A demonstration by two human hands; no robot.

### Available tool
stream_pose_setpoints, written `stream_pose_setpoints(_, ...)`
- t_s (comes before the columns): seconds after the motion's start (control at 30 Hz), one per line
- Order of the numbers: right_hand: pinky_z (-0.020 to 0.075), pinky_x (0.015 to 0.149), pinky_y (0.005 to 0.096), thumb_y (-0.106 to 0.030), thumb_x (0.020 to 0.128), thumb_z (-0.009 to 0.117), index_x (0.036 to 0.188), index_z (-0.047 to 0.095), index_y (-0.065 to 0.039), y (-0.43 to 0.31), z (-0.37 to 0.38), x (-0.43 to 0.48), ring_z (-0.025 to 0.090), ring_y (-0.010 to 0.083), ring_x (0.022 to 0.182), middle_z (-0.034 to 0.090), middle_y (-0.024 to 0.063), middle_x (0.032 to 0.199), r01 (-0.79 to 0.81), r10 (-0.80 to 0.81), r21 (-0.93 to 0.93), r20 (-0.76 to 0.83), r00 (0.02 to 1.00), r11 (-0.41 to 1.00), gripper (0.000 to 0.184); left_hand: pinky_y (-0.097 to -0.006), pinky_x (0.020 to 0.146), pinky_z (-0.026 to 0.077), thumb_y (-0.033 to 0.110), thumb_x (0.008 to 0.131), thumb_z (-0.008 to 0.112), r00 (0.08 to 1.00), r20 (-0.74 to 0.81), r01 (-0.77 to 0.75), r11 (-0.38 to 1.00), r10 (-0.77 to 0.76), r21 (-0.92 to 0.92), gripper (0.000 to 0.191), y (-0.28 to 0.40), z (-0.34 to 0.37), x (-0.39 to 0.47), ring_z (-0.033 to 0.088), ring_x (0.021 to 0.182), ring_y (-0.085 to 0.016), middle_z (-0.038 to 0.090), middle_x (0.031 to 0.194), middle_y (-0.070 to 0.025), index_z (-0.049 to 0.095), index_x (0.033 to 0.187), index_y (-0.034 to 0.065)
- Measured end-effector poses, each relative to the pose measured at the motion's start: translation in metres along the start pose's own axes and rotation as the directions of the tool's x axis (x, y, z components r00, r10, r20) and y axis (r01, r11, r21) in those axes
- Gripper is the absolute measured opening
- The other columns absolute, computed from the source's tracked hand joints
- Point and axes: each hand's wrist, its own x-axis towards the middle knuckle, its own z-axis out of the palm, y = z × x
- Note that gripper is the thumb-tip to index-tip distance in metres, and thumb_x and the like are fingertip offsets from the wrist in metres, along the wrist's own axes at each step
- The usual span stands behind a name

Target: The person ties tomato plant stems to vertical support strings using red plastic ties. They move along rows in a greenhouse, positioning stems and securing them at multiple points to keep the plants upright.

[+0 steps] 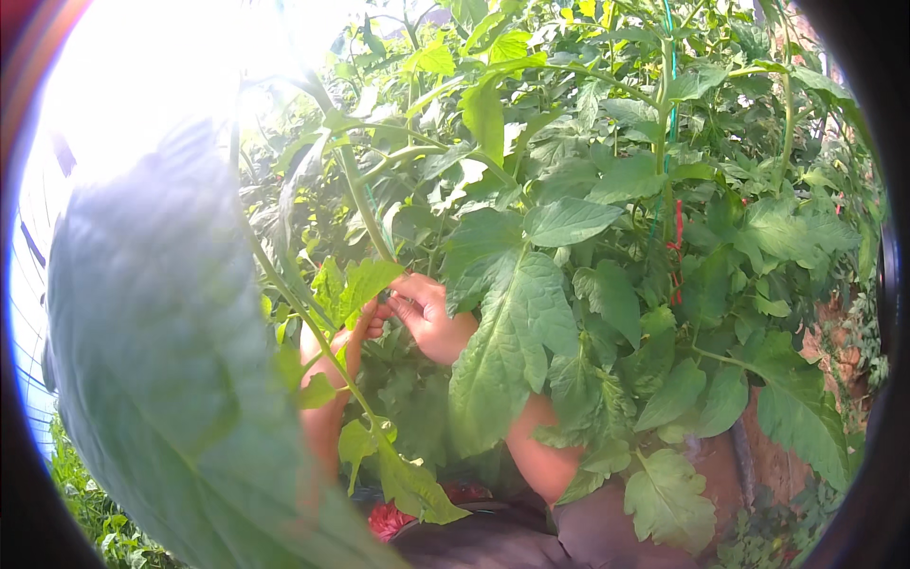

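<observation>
Both bare hands meet in front of me at a tomato plant's main stem, where it drops behind my fingers. My right hand comes in from the right, with thumb and fingertips drawn together beside the stem. My left hand is close against it, its fingers curled and partly covered by a bright green leaf. Whatever lies between the fingertips is too small and hidden to make out. Thin green twine runs down close to this stem. A broad tomato leaf hangs over my right wrist.
A large blurred leaf blocks the left side, under strong glare. To the right, another tomato stem carries green twine and a red tie. Dense foliage stands behind. Below my hands is a red bundle beside my dark clothing.
</observation>
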Motion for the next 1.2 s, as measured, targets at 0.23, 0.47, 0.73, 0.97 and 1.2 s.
stream_pose_setpoints(0.23, 0.0567, 0.092, 0.0289, -0.003, 0.104, 0.062, 0.143, 0.061, -0.006, 0.061, -0.034, -0.012, 0.065, 0.0094, 0.104, 0.068, 0.0023, 0.121, -0.014, 0.032, 0.522, -0.026, 0.999, 0.853, 0.038, -0.0307, 0.093, 0.053, 0.028, 0.108, 0.066, 0.999, 0.001, 0.04, 0.996, -0.04, 0.082, 0.036, 0.032, 0.011, -0.013, 0.073, 0.107, -0.014, 0.078, 0.119, -0.0048, 0.075, 0.129, -0.0004)
stream_pose_setpoints(0.47, 0.0557, 0.079, 0.0275, -0.007, 0.103, 0.067, 0.119, 0.072, -0.007, 0.028, -0.07, 0.002, 0.066, 0.0102, 0.089, 0.07, 0.0013, 0.104, -0.26, 0.364, 0.383, -0.229, 0.903, 0.886, 0.016, -0.0339, 0.094, 0.056, 0.024, 0.107, 0.069, 0.976, -0.208, -0.011, 0.97, 0.062, 0.242, 0.035, 0.014, 0.013, -0.006, 0.073, 0.109, -0.018, 0.078, 0.123, -0.007, 0.073, 0.132, 0.0002)
stream_pose_setpoints(0.73, 0.0482, 0.065, 0.0291, -0.007, 0.097, 0.078, 0.107, 0.083, -0.01, -0.128, -0.001, 0.005, 0.06, 0.0173, 0.071, 0.066, 0.0015, 0.087, 0.335, -0.318, -0.389, 0.111, 0.942, 0.858, 0.011, -0.0369, 0.097, 0.057, 0.029, 0.106, 0.073, 0.973, -0.168, -0.158, 0.987, 0.16, 0.029, 0.039, 0.002, 0.018, -0.011, 0.072, 0.111, -0.019, 0.077, 0.124, -0.0084, 0.072, 0.133, 0.0015)
stream_pose_setpoints(0.97, 0.0445, 0.063, 0.0312, 0.0, 0.094, 0.073, 0.105, 0.082, -0.01, -0.09, 0.004, 0.033, 0.056, 0.0182, 0.072, 0.059, 0.0039, 0.086, 0.242, -0.241, -0.181, 0.029, 0.97, 0.953, 0.017, -0.0376, 0.099, 0.056, 0.035, 0.107, 0.072, 0.996, 0.03, -0.086, 0.993, 0.088, -0.084, 0.044, 0.004, -0.003, -0.006, 0.07, 0.113, -0.018, 0.077, 0.124, -0.0069, 0.072, 0.136, 0.0033)
stream_pose_setpoints(1.2, 0.0512, 0.069, 0.0348, 0.0, 0.087, 0.075, 0.11, 0.081, -0.014, -0.081, 0.008, 0.029, 0.064, 0.0218, 0.08, 0.063, 0.0064, 0.099, 0.294, -0.345, -0.599, 0.031, 0.938, 0.745, 0.027, -0.0356, 0.097, 0.054, 0.034, 0.104, 0.073, 0.997, 0.065, -0.04, 0.997, 0.045, -0.071, 0.043, 0.009, -0.008, -0.006, 0.07, 0.114, -0.017, 0.077, 0.125, -0.0055, 0.073, 0.136, 0.0059)
